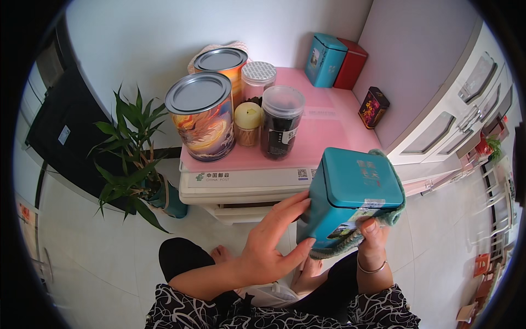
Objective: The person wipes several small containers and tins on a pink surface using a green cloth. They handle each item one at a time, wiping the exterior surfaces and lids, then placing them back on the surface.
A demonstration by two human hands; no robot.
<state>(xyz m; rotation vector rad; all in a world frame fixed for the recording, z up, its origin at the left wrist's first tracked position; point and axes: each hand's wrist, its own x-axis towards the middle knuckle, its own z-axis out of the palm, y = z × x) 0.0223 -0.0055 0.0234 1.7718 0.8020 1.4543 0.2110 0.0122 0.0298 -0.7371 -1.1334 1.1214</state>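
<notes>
A teal tin box [357, 181] with a closed lid is held up before me, tilted, over the front right of a small cabinet. My left hand [271, 242] grips its left side, thumb low and fingers up along the edge. From the right, my right hand [373, 236] presses a green knitted cloth [349, 244] against the tin, its thumb on the front face. The cloth wraps the tin's right side and lower edge. A pale seal strip and a landscape picture show on the tin's front.
The cabinet's pink top [316, 140] bears two large printed cans [201, 123], a dark-filled clear jar [281, 127], a toothpick holder [247, 133] and another jar [259, 78]. Farther back stand a second teal tin [324, 61], a red tin [350, 66] and a small dark tin [373, 107]. A potted plant [139, 164] stands left.
</notes>
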